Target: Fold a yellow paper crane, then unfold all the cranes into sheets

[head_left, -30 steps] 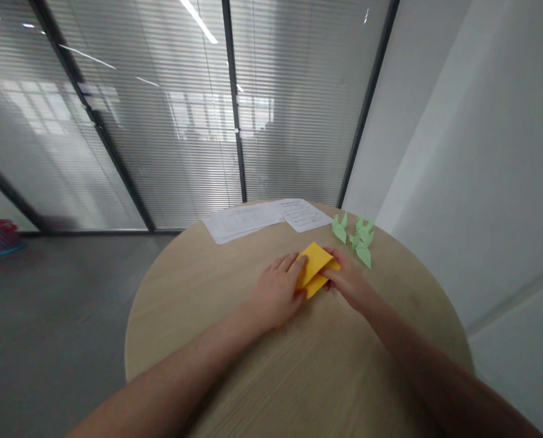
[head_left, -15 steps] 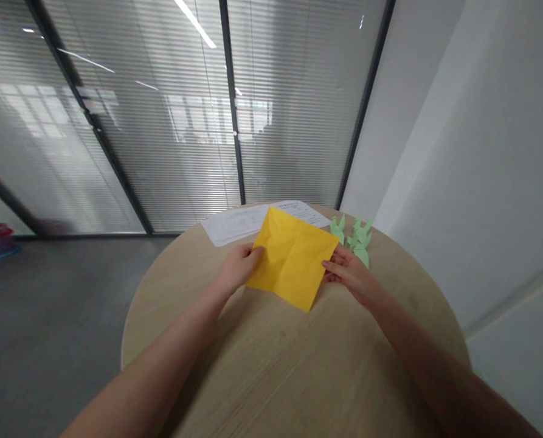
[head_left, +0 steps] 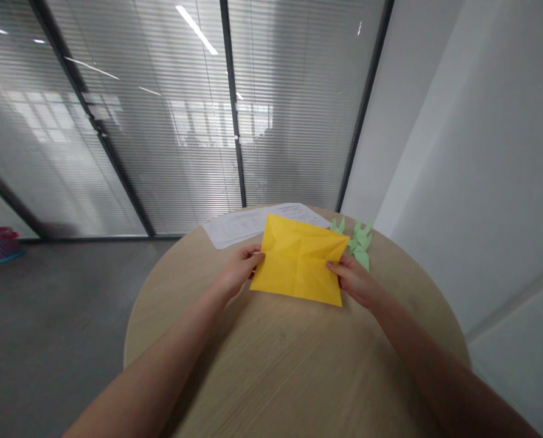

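A square sheet of yellow paper [head_left: 301, 261] with crease lines crossing its middle is held up above the table. My left hand [head_left: 242, 267] pinches its left edge, thumb in front and fingers behind. At the right edge my right hand [head_left: 352, 277] grips the paper the same way, its other fingers partly hidden behind the sheet. Just beyond my right hand lie several folded light-green paper figures [head_left: 360, 243] with pointed, ear-like tips; the sheet partly covers one of them.
Printed white sheets [head_left: 235, 229] lie at the far side of the round wooden table [head_left: 271, 365]. Behind it stands a glass partition with blinds [head_left: 289, 152], and a white wall [head_left: 494, 182] is close on the right. A red and blue basket [head_left: 0, 244] sits on the floor at far left.
The yellow paper has turned so its lower edge lies more level, and it looks more spread out. My right hand has shifted slightly right and down. Both hands keep hold of it.
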